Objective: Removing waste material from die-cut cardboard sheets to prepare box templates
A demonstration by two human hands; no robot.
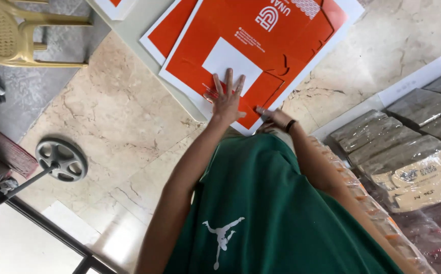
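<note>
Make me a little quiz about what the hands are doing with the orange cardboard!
1. True or false: the left hand lies flat with its fingers spread on the flat orange die-cut cardboard sheet.
2. Where is the right hand? A) on the yellow plastic chair B) at the near edge of the cardboard sheet C) on the plastic-wrapped brown bundles
3. Fill in: the cardboard sheet lies on top of another sheet of the same ____ colour.

Key: 1 true; 2 B; 3 orange.
</note>
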